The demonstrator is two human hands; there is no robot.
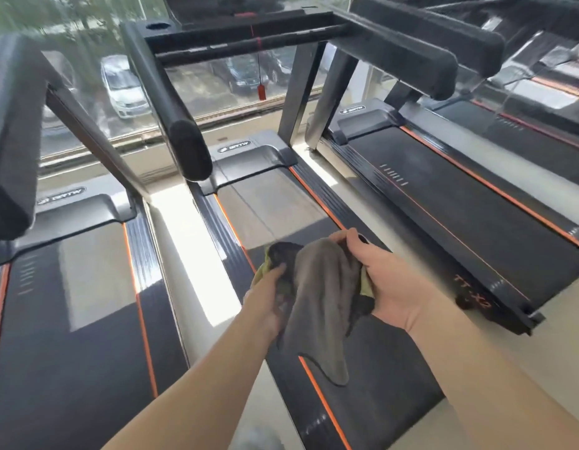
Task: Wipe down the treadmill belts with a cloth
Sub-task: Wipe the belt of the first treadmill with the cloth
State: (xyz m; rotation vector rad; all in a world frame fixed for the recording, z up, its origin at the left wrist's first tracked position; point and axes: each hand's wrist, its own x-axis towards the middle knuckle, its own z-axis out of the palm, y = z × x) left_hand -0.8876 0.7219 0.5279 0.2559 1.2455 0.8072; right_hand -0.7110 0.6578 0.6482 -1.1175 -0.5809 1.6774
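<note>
Right now I have both hands on the grey microfibre cloth with a yellow-green underside [320, 297], which hangs over the dark middle treadmill belt [384, 362], about halfway along it. My left hand [268, 300] has its fingers curled round the bunched left part of the cloth, with yellow-green fabric showing at the knuckles. My right hand [388, 280] grips the cloth's upper right edge, with the fingers folded over the top and the thumb closing against them. Between the hands the grey side faces up. One long corner droops toward the near end of the belt, crossing the thin orange stripe [320, 397] on the belt's left margin. I cannot tell whether that corner touches the surface.

At the far end of the middle belt sits a grey moulded motor cover with a small logo [246, 154]. Above that end a black padded handrail [171, 102] juts toward me on the left side, and a small red safety clip [261, 91] hangs on a red cord from the console bar. To the left of the middle belt, across a bright strip of pale floor [191, 254], lies a second dark belt [70, 319]. To the right lies a third belt [460, 196]. Beyond the far end is a window with a white parked car [124, 89] outside.
</note>
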